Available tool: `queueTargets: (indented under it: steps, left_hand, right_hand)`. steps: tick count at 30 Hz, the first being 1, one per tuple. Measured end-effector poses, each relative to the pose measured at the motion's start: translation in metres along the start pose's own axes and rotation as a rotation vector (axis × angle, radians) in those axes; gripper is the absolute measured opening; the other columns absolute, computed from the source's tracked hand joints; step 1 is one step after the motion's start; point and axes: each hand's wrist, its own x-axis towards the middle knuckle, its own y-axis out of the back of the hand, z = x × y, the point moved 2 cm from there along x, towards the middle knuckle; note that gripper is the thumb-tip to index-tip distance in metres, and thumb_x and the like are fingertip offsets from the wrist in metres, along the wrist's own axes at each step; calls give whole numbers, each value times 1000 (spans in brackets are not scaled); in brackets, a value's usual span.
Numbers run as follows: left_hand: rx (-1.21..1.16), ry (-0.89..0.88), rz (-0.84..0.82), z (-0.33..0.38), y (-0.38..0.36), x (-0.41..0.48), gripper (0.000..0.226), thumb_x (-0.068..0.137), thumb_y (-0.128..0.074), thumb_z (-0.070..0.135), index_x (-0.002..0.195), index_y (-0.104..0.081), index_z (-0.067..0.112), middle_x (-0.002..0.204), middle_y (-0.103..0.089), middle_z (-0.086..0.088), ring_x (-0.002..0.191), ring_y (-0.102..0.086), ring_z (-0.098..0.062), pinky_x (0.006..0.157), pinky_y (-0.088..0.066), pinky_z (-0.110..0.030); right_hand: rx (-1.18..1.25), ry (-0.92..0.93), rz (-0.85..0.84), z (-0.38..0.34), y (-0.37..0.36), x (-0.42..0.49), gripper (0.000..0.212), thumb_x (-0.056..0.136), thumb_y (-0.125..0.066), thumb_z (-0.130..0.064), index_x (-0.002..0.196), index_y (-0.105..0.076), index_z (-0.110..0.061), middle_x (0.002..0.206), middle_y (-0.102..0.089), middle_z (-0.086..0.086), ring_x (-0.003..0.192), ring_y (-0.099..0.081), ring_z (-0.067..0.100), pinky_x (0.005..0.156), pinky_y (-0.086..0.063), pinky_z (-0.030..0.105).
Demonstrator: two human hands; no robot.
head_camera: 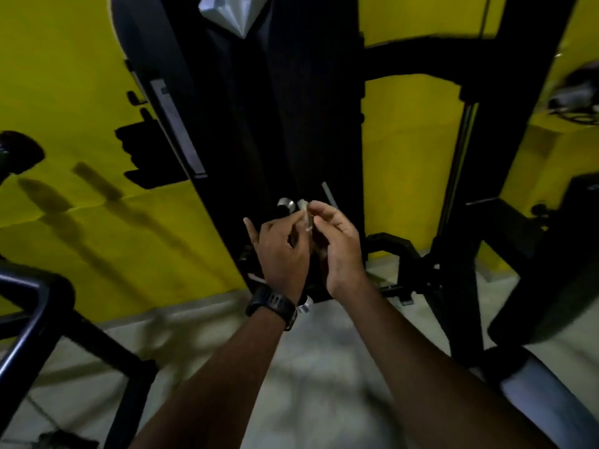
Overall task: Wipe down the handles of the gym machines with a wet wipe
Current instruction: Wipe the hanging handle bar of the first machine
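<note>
Pinch on small white wet wipe (pixel 305 216) by my L hand (pixel 283 251) & R hand (pixel 340 251), tall black gym machine (pixel 291 124) behind

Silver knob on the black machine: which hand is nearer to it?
Left. The left hand sits just below the silver knob, its fingers nearly reaching it. The right hand is farther right, beyond the wipe both hands pinch.

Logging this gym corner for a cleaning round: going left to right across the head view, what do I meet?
Black tubular frame → left hand → wet wipe, pinched by both hands → right hand → grey bench pad.
</note>
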Motion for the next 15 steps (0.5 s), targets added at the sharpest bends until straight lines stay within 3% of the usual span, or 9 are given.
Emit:
queueTargets:
  steps: [4, 7, 10, 15]
  left_hand:
    - [-235, -34, -110, 29, -7, -10, 29, 98, -50, 20, 112, -73, 8, 98, -74, -4, 92, -67, -16, 120, -28, -35]
    - [-438, -3, -160, 59, -17, -20, 27, 99, -52, 12, 118, -70, 6, 113, -72, -5, 103, -66, -14, 103, -49, -41]
    - [-585, 24, -234, 94, -29, -31, 30, 100, -49, 10, 124, -66, 8, 121, -67, 2, 111, -63, -8, 97, -52, -31]
    - [-753, -13, -388, 159, -48, -58, 28, 100, -57, 9, 124, -58, 22, 117, -65, 3, 106, -62, -5, 89, -54, -34]
  right_hand:
    - [-88, 83, 98, -9, 14, -9, 30, 100, -59, -14, 129, -62, -21, 126, -67, 2, 118, -64, 15, 100, -53, 37]
    - [-129, 73, 192, -28, 38, -20, 34, 97, -65, -26, 131, -61, -26, 126, -67, 2, 116, -65, 18, 96, -55, 36]
    - [-160, 61, 221, -53, 69, -41, 22, 97, -63, -33, 111, -72, -19, 103, -76, 8, 100, -72, 24, 85, -58, 37]
    - [-111, 131, 336, -91, 128, -79, 31, 99, -60, -28, 123, -66, -9, 112, -72, 17, 105, -70, 31, 83, -57, 41]
